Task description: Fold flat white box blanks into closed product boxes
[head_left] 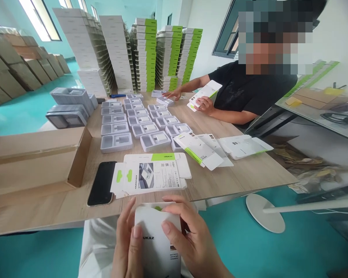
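Got a white carton (158,241) with a green tab and "UKAZ" printed on the front, held in both hands, just off the near edge of the table. The left hand (126,243) wraps its fingers round one long side, and the right hand (188,239) curls over the top corner on the other side, so both are closed on the card - no gap you can see.

Straight ahead of the grip, a flat, unfolded carton blank (150,173) lies on the wood-look table (60,216), with a black smartphone (101,183) just left of it. Further left of the grip there's a shallow cardboard box (31,166). Up ahead are rows of grey plastic trays (142,129), with more flat cartons (198,150) to the right. Across the table, a co-worker's hand (204,105) holds another white carton (204,92).

What could go wrong? Thin card like this could crease or tear at the tab if those fingers squeeze too hard. Since it's held past the table edge, one slip could also send it down to the floor - nothing underneath would catch it. A careless elbow might shove the blank into the phone, too.
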Demonstrator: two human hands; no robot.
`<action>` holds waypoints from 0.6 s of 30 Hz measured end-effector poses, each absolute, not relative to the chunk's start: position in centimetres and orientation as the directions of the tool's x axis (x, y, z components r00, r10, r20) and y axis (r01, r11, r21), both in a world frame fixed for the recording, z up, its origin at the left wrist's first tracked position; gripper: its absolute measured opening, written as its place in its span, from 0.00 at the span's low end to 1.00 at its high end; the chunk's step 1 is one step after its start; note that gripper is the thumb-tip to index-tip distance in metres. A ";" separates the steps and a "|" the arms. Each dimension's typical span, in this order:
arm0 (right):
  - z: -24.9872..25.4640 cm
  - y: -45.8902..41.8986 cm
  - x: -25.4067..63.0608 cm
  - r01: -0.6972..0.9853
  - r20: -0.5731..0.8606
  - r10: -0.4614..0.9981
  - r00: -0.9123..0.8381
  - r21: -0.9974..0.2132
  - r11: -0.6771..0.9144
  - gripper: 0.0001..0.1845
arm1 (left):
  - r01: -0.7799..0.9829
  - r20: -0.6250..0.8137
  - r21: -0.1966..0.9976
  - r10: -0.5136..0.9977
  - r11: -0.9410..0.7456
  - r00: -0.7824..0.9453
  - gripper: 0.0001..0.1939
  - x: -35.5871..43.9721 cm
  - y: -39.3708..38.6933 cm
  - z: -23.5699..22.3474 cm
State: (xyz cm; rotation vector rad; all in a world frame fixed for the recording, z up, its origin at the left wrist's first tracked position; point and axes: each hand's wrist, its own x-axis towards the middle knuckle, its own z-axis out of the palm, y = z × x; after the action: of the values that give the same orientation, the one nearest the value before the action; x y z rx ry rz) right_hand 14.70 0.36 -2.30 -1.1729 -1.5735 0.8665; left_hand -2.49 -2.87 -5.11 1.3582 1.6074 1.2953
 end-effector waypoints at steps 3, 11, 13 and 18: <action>-2.0 0.6 14.5 0.275 0.253 0.961 -0.110 -0.922 0.274 0.09 | 0.157 0.034 0.988 0.966 0.007 -0.255 0.17 -2.2 -2.3 -3.9; -2.1 -0.8 13.4 0.288 0.238 0.971 -0.004 -0.930 0.229 0.06 | 0.180 -0.004 0.983 0.976 0.045 -0.218 0.21 -1.9 -1.0 -1.3; -2.4 -1.3 12.7 0.269 0.209 0.975 0.081 -0.946 0.181 0.05 | 0.183 -0.057 0.979 0.977 0.096 -0.206 0.22 -2.1 -0.9 -1.3; -2.5 -1.8 11.4 0.203 0.157 0.961 0.227 -0.973 0.111 0.10 | 0.115 -0.160 0.976 0.965 0.186 -0.206 0.20 -2.0 -1.0 -1.3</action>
State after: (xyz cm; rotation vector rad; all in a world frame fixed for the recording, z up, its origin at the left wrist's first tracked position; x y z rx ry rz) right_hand 11.37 -1.85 -2.51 -1.3475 -1.2197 0.8335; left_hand -2.02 -1.05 -1.35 1.0727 1.5312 1.1509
